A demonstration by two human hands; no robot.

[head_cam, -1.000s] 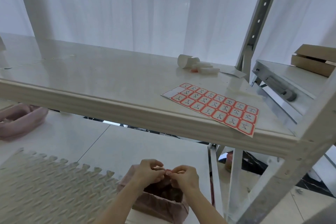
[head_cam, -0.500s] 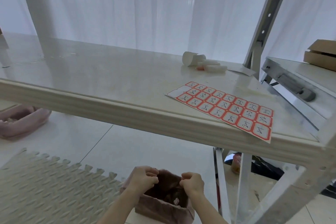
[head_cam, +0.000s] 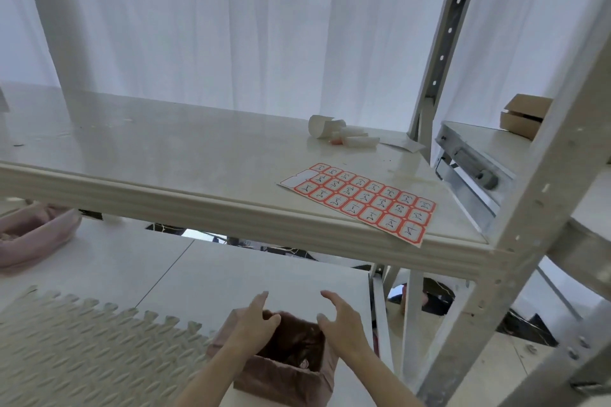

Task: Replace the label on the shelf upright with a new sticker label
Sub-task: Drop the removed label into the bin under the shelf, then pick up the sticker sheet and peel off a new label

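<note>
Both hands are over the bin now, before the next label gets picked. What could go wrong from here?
1. The red-bordered sticker sheet has a corner past the cream shelf's front edge; a knock from below might drop it.
2. The open left hand and right hand hover beside the pink-lined waste box, which could tip if bumped.
3. Rolled white paper scraps might roll onto the sheet.

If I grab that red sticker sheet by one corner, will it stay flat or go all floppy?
Probably floppy: the sticker sheet looks paper-thin and lies flat on the shelf. It likely weighs almost nothing. One corner already pokes past the shelf's front edge, so a small push might slide it off that glossy surface.
</note>
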